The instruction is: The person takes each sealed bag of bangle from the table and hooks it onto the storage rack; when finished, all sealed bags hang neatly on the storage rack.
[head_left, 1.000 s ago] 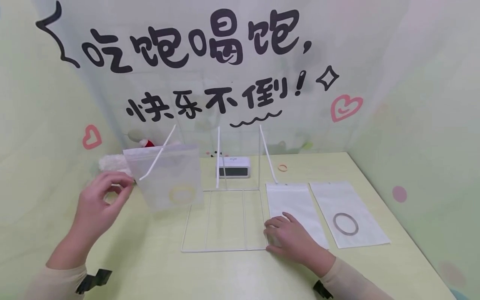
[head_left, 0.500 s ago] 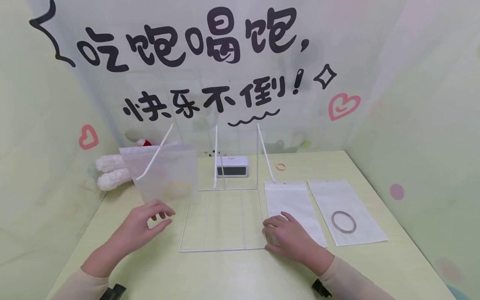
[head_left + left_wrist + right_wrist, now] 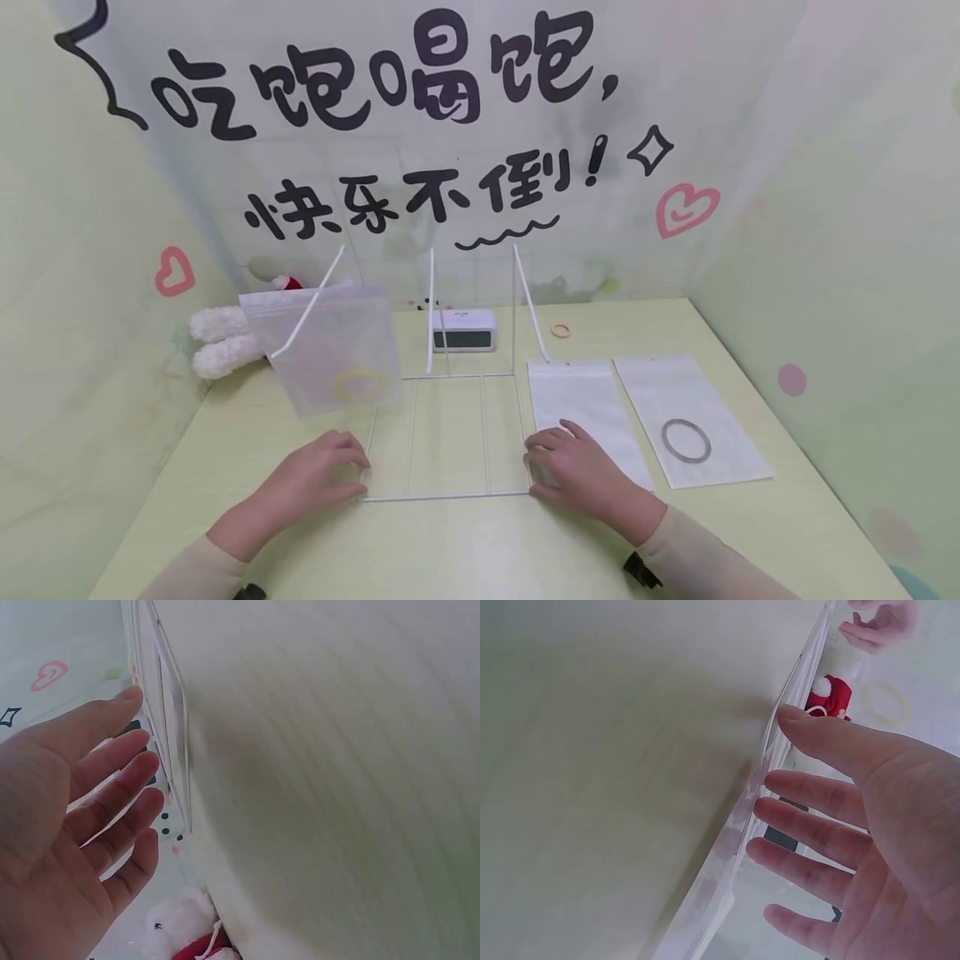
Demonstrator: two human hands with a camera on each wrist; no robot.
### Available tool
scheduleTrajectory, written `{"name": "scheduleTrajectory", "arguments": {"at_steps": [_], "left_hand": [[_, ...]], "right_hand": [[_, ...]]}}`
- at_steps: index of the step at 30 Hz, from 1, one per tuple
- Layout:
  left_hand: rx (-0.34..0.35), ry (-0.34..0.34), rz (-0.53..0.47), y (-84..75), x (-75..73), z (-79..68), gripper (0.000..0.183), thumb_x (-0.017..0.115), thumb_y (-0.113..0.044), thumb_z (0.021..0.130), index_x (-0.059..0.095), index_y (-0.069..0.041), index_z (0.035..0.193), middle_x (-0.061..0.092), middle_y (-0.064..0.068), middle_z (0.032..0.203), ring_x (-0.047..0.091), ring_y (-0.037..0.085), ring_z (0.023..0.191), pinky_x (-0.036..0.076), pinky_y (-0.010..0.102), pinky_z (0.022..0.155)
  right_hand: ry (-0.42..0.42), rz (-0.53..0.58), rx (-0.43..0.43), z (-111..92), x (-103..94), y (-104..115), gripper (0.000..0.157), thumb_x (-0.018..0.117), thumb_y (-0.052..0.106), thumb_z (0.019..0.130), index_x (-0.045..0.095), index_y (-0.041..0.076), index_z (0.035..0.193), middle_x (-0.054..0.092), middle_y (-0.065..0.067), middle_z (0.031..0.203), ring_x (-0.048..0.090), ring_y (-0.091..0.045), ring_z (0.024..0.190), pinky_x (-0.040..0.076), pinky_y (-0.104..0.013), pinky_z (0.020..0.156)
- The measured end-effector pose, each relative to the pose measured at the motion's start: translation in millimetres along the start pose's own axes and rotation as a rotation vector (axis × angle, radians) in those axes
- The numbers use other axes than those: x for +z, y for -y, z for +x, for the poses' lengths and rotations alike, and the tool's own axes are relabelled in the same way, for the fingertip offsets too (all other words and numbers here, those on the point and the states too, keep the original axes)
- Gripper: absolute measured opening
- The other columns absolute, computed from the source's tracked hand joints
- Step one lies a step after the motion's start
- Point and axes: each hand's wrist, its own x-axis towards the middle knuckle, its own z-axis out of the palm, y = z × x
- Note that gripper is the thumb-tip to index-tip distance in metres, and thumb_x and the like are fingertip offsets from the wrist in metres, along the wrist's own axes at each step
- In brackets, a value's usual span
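A white wire rack (image 3: 447, 498) stands on the table, its flat base toward the person and three slanting prongs at the back. From its left prong hangs a translucent zip bag (image 3: 315, 333) with a yellow ring (image 3: 360, 385) showing through. My left hand (image 3: 311, 479) is at the base's left front corner, fingers loosely bent and holding nothing; whether it touches the wire I cannot tell. At the right front corner my right hand (image 3: 581, 475) has its fingertips at the side wire. In the right wrist view those fingers (image 3: 810, 832) are spread and nearly straight.
Right of the rack lie a white bag (image 3: 581, 392), partly behind my right hand, and another white bag (image 3: 667, 383) with a grey ring (image 3: 686, 441). Behind stand a small digital clock (image 3: 465, 331), an orange ring (image 3: 560, 331) and a white plush toy (image 3: 225, 354).
My left hand has come from beside the hanging bag, moving right and down to the rack's left front corner. The bag swings slightly on its prong. My right hand stays put.
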Motion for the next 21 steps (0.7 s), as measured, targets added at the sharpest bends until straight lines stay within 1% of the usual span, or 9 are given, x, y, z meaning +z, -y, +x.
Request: {"name": "scheduleTrajectory", "arguments": {"at_steps": [4, 7, 13, 18, 21], "left_hand": [[0.003, 0.019, 0.024, 0.5, 3.8, -1.0, 0.029, 0.089, -0.03, 0.078, 0.078, -0.021, 0.103, 0.069, -0.01, 0.114, 0.066, 0.018, 0.106, 0.061, 0.04, 0.089], [0.008, 0.026, 0.039, 0.6, 4.9, -2.3, 0.03, 0.089, -0.03, 0.078, 0.078, -0.02, 0.104, 0.069, -0.008, 0.117, 0.066, 0.02, 0.109, 0.061, 0.041, 0.09], [0.036, -0.008, 0.078, 0.7, 4.2, -4.4, 0.03, 0.09, -0.031, 0.076, 0.079, -0.019, 0.101, 0.071, -0.009, 0.116, 0.065, 0.017, 0.106, 0.061, 0.04, 0.087], [0.048, -0.017, 0.118, 1.0, 2.7, -4.1, 0.03, 0.089, -0.033, 0.076, 0.08, -0.02, 0.101, 0.072, -0.012, 0.116, 0.062, 0.015, 0.105, 0.06, 0.041, 0.086], [0.046, -0.011, 0.117, 0.8, 2.9, -3.7, 0.031, 0.089, -0.034, 0.076, 0.08, -0.02, 0.103, 0.073, -0.012, 0.116, 0.061, 0.014, 0.104, 0.059, 0.04, 0.085]], "right_hand": [[0.0, 0.009, -0.001, 0.4, 1.1, 0.2, 0.031, 0.084, 0.034, 0.079, 0.078, 0.016, 0.103, 0.074, 0.0, 0.116, 0.067, -0.022, 0.112, 0.051, -0.056, 0.104], [0.002, 0.024, 0.001, 0.8, 1.6, 0.5, 0.031, 0.085, 0.033, 0.079, 0.078, 0.015, 0.104, 0.074, 0.0, 0.116, 0.067, -0.022, 0.112, 0.051, -0.056, 0.104], [0.052, 0.068, 0.008, 2.2, 0.5, -1.5, 0.031, 0.084, 0.03, 0.081, 0.078, 0.013, 0.106, 0.074, -0.003, 0.119, 0.067, -0.023, 0.115, 0.053, -0.051, 0.104], [0.026, 0.117, -0.023, 1.2, 0.7, -9.3, 0.031, 0.085, 0.028, 0.081, 0.078, 0.012, 0.107, 0.074, -0.005, 0.119, 0.069, -0.023, 0.112, 0.055, -0.045, 0.101], [0.012, 0.166, -0.016, -0.8, -0.2, -17.4, 0.031, 0.084, 0.025, 0.082, 0.078, 0.01, 0.108, 0.074, -0.007, 0.119, 0.069, -0.025, 0.111, 0.056, -0.044, 0.098]]}}
